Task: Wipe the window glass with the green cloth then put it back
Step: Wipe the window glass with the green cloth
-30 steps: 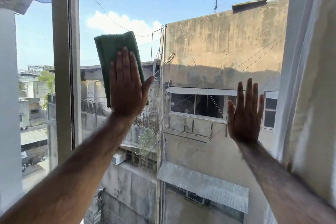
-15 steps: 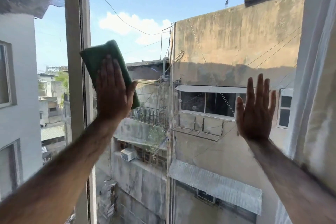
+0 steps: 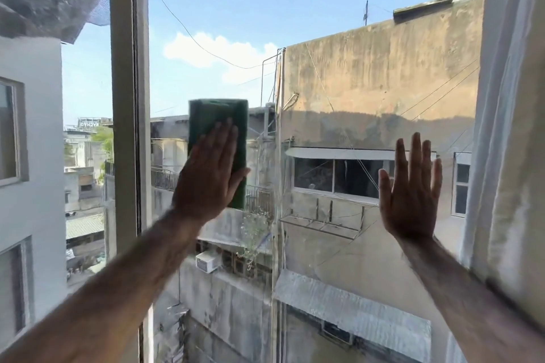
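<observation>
The left hand (image 3: 208, 174) is flat and spread wide, and it presses the green cloth (image 3: 217, 138) against the window glass (image 3: 324, 91), with most of the cloth sticking up above the fingers. The right hand (image 3: 411, 188) is flat on the glass too, fingers up, holding nothing, well apart from the cloth. The window frame (image 3: 126, 127) stands near the cloth-pressing hand on its outer side, the curtain (image 3: 507, 141) hangs just beside the bare hand, and bare glass lies between the two hands.
</observation>
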Demonstrator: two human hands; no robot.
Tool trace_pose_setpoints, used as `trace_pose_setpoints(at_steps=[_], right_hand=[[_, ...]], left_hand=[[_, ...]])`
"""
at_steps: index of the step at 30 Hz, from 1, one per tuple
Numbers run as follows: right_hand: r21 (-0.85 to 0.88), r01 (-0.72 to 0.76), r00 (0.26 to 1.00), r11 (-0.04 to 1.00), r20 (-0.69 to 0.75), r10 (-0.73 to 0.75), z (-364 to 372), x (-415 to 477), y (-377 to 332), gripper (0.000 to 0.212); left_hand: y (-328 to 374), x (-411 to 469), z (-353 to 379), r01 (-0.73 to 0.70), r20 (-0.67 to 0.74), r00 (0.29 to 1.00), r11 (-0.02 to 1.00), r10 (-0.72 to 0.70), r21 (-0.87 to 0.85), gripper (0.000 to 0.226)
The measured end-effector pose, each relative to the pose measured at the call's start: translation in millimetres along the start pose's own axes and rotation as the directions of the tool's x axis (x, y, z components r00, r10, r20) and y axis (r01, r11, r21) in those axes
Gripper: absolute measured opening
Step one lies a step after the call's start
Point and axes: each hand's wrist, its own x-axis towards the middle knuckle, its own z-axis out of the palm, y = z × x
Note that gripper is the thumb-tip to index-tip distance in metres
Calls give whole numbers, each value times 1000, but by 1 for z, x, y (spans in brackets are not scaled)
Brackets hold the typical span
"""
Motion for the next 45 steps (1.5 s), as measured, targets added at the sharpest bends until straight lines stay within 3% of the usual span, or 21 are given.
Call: trace_pose_setpoints(at_steps=[2, 4, 6, 9, 11, 12, 15, 17, 19, 22, 25, 26, 28, 30, 32, 34, 36, 39, 41, 43, 45], right_hand=[[-8, -2, 1000, 1000, -9, 2, -1, 1, 0, 66], [-16, -2, 1000, 1000, -9, 2, 0, 1, 0, 65], [-12, 3, 1000, 1000, -8, -3, -1, 1, 0, 65], [-11, -1, 1000, 1000, 2, 1, -2, 1, 1, 66], [-6, -1, 1000, 1000, 2, 1, -3, 0, 0, 66], [-6, -1, 1000, 1000, -4, 1, -2, 1, -1, 66], [0, 8, 1000, 1000, -14, -8, -2, 3, -2, 66], [-6, -1, 1000, 1000, -20, 0, -2, 3, -2, 65], [2, -6, 1000, 1000, -11, 6, -3, 3, -2, 65], [5, -9, 1000, 1000, 2, 9, -5, 3, -1, 65], [19, -7, 1000, 1000, 4, 7, -6, 1, 0, 65], [19, -4, 1000, 1000, -1, 4, -5, 1, -1, 65], [19, 0, 1000, 1000, -8, 1, -3, 3, 1, 65], [14, -7, 1000, 1000, -11, 7, -2, 4, 2, 65], [9, 4, 1000, 1000, -13, -4, -1, 1, 3, 66], [10, 10, 1000, 1000, -23, -9, 1, 2, 5, 66], [9, 13, 999, 1000, -32, -12, 3, 3, 5, 66], [-6, 9, 1000, 1000, -29, -9, 4, 4, 6, 65], [-16, 7, 1000, 1000, -21, -7, 4, 3, 5, 65], [-10, 10, 1000, 1000, -14, -10, 3, 1, 4, 65], [-5, -2, 1000, 1000, -16, 2, 3, 3, 4, 65]], left_hand=[[-13, 45, -17, 238, -31, 970, 970, -239, -50, 78], [4, 61, -20, 296, -66, 951, 950, -303, -104, 79], [43, 44, -10, 173, -67, 981, 979, -181, -110, 80], [95, -5, 7, -180, 12, 983, 983, 181, -34, 81], [77, -4, 6, -344, 58, 937, 939, 343, 0, 81], [59, 3, 3, -352, 49, 935, 936, 352, -4, 81], [-5, 28, -10, -17, -28, 999, 999, 16, -47, 77], [-16, 39, -19, 197, -57, 977, 976, -203, -94, 75], [8, 41, -18, 261, -81, 958, 953, -276, -152, 74], [60, 17, -7, 8, -13, 1000, 993, -10, -117, 75], [44, 6, -7, -224, 63, 972, 974, 225, -21, 77], [27, 13, -8, -195, 27, 980, 981, 195, -9, 77], [-5, 31, -13, 56, -56, 997, 998, -58, -39, 77], [-14, 47, -17, 296, -100, 947, 949, -307, -108, 77], [11, 45, -8, 360, -121, 918, 921, -378, -151, 79], [51, 13, 14, 246, -127, 957, 961, -261, -124, 84], [93, -46, 37, 9, -48, 999, 999, -11, -44, 91], [103, -92, 46, -333, 49, 943, 941, 330, 59, 95], [69, -70, 39, -425, 8, 904, 897, 427, 123, 91], [26, -36, 28, -237, -63, 967, 965, 245, 113, 88], [0, -8, 21, 79, -104, 992, 997, -77, 11, 84]])
